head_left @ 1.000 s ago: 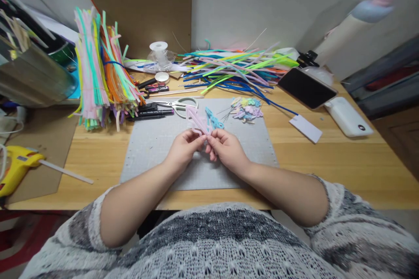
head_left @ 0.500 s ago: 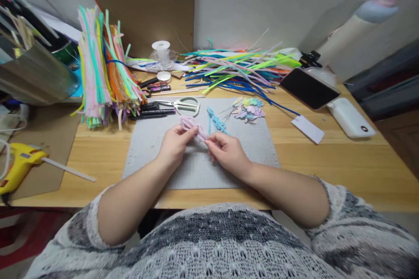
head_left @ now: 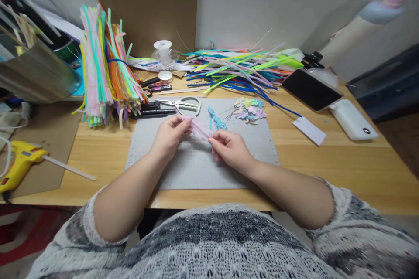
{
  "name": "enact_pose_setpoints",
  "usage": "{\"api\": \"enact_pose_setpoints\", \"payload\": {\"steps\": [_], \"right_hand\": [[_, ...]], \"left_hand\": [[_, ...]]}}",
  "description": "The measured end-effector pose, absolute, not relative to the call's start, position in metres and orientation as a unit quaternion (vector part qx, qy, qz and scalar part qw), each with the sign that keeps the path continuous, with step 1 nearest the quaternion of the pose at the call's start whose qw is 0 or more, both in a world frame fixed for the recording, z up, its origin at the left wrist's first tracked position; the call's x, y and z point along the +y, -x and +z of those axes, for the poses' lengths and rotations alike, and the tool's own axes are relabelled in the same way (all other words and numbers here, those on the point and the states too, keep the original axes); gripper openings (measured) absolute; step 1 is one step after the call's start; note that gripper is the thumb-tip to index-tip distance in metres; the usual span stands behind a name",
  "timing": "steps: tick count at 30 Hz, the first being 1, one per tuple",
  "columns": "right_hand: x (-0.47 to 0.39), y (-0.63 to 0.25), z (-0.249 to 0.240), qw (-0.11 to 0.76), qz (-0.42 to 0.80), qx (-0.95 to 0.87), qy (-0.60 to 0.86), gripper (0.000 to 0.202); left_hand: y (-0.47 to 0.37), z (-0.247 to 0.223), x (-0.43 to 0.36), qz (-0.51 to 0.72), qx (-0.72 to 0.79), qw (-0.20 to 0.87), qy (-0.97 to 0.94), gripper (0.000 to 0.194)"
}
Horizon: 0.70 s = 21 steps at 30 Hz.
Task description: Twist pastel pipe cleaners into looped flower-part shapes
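Note:
A pink pipe-cleaner piece (head_left: 200, 129) stretches between my two hands above the grey cutting mat (head_left: 193, 170). Its left end is pinched by my left hand (head_left: 170, 135), whose fingertips hide part of it. My right hand (head_left: 232, 150) grips the other end between thumb and forefinger. Just behind my right hand lies a light blue looped piece (head_left: 217, 120) on the mat. A cluster of small pastel flowers (head_left: 251, 109) on thin wires rests at the mat's back right. Scissors with pale handles (head_left: 190, 106) lie at its back edge.
Upright pipe-cleaner bundles (head_left: 98, 65) stand at the back left, beside black pens (head_left: 157, 112). Loose pipe cleaners (head_left: 235, 67) spread along the wall. A phone (head_left: 310, 89) and white power bank (head_left: 353, 120) are at right; a yellow glue gun (head_left: 21, 161) lies at far left.
My left hand has shifted slightly left and its fingers now cover the looped end of the pink piece. My right hand has moved slightly right, and the pink strands look more drawn out.

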State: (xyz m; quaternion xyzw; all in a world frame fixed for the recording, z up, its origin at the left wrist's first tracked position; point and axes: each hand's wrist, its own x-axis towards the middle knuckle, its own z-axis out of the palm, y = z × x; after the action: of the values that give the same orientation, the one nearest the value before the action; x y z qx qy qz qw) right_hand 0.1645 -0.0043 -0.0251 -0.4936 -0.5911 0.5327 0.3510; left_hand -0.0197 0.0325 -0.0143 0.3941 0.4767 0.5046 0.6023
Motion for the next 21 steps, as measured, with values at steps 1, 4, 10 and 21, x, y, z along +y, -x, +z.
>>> {"api": "enact_pose_setpoints", "payload": {"steps": [1, 4, 10, 21], "right_hand": [[-0.005, -0.165, -0.024, 0.345, 0.493, -0.624, 0.499, 0.018], [-0.006, -0.167, -0.022, 0.322, 0.389, -0.705, 0.497, 0.017], [-0.003, -0.17, -0.021, 0.315, 0.298, -0.754, 0.493, 0.014], [0.005, -0.178, -0.02, 0.285, 0.227, -0.791, 0.493, 0.013]], "left_hand": [[0.022, -0.013, 0.034, 0.503, 0.484, 0.6, -0.39, 0.029], [0.026, -0.01, 0.037, 0.486, 0.498, 0.593, -0.405, 0.027], [0.027, -0.007, 0.038, 0.466, 0.5, 0.616, -0.391, 0.02], [0.029, 0.0, 0.039, 0.449, 0.468, 0.663, -0.376, 0.012]]}}
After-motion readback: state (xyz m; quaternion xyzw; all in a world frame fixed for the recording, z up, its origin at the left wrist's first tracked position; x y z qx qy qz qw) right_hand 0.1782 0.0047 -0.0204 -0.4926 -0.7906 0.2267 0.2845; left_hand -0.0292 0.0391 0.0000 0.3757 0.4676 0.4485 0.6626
